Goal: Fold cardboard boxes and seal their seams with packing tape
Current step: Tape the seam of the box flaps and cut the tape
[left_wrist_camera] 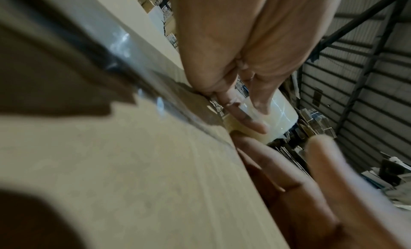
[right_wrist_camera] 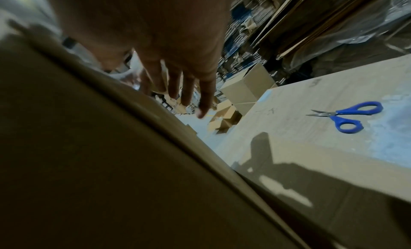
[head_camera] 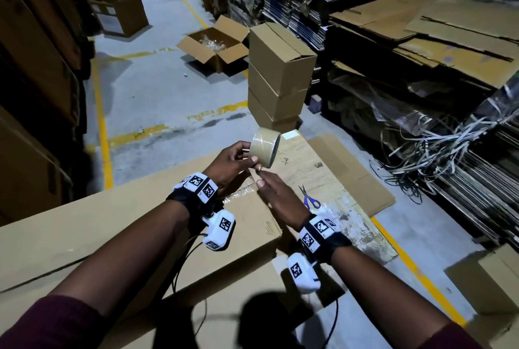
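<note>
A person's left hand (head_camera: 230, 164) curls its grip round a roll of packing tape (head_camera: 265, 149), thumb and fingers pinching the smooth, glossy tan cylinder just above the far end of a long flat-topped cardboard box (head_camera: 140, 225). A short strip of clear tape runs down from the roll to the box's top seam, where wrinkled, shiny tape (head_camera: 238, 194) already lies along the matte corrugated board. The right hand (head_camera: 278, 197) rests on that same far end of the box, fingers straight and spread, holding nothing; the right wrist view shows its fingers (right_wrist_camera: 191, 87) extended past the box edge. In the left wrist view the tape roll (left_wrist_camera: 273, 115) looks pale and translucent beyond the box's taped seam. Just right of the box, blue-handled scissors (head_camera: 309, 198) with thin steel blades lie shut on a scuffed, stained sheet of flat cardboard (head_camera: 337, 177). Beyond the box's far end stands a stack of three closed brown cartons (head_camera: 278, 78) on the grey concrete floor (head_camera: 157, 95), with an open carton (head_camera: 216, 45) further back. Right of the stack, bundled flat cardboard (head_camera: 449, 33) is piled high, with loose strapping bands (head_camera: 449, 146) tangled below it.
</note>
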Demonstrator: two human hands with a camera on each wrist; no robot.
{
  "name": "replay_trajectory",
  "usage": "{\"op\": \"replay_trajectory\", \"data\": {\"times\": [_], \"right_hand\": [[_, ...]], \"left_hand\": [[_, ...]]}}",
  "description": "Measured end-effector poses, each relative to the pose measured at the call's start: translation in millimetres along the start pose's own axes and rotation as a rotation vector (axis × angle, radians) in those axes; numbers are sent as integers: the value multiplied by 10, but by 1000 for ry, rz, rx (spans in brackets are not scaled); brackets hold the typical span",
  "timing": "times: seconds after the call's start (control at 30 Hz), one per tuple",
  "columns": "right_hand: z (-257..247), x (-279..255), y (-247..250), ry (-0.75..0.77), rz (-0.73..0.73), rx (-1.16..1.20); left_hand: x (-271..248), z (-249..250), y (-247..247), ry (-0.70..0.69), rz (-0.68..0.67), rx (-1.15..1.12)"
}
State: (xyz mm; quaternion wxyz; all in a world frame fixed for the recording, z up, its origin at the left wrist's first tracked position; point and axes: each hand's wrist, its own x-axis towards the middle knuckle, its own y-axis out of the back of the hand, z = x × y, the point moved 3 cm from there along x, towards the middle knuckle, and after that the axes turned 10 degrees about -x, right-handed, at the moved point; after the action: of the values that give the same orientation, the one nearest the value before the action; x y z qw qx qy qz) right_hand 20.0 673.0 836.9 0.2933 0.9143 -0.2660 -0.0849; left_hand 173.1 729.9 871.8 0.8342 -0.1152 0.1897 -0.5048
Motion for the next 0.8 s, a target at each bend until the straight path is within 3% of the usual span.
{"op": "replay_trajectory", "data": {"times": [0.1, 0.2, 0.27, 0.33, 0.37, 0.43, 0.47, 0.5, 0.57, 0.63, 0.73, 0.8], "right_hand": [[-140, -163, -72, -106, -303, -11], [-122, -292, -48, -255, -345, 201], [-14, -299, 16, -334, -328, 111], [26, -244, 206, -301, -182, -175], [12, -210, 354, -273, -23, -272], [-50, -147, 688, -183, 271, -313], [-119, -117, 843, -103, 316, -337], [-170, -71, 952, -24, 260, -403], [-336, -22, 1065, 87, 11, -592], [-498, -53, 1101, 70, -153, -699], [-693, -211, 1094, 27, -226, -628], [-803, -350, 1030, 19, -252, -503]], "left_hand": [[-6, 14, -6, 6, -10, 65], [-38, 55, -17, 19, -16, 123], [-44, 80, -40, 38, -54, 184], [-55, 97, -57, 55, -96, 260], [-65, 116, -61, 59, -116, 301], [-88, 160, -66, 56, -175, 369], [-107, 193, -79, 54, -211, 400], [-137, 242, -101, 49, -253, 442], [-213, 352, -153, 45, -353, 533], [-272, 473, -172, 31, -444, 650], [-294, 615, -176, 27, -513, 843], [-299, 681, -198, 53, -489, 903]]}}
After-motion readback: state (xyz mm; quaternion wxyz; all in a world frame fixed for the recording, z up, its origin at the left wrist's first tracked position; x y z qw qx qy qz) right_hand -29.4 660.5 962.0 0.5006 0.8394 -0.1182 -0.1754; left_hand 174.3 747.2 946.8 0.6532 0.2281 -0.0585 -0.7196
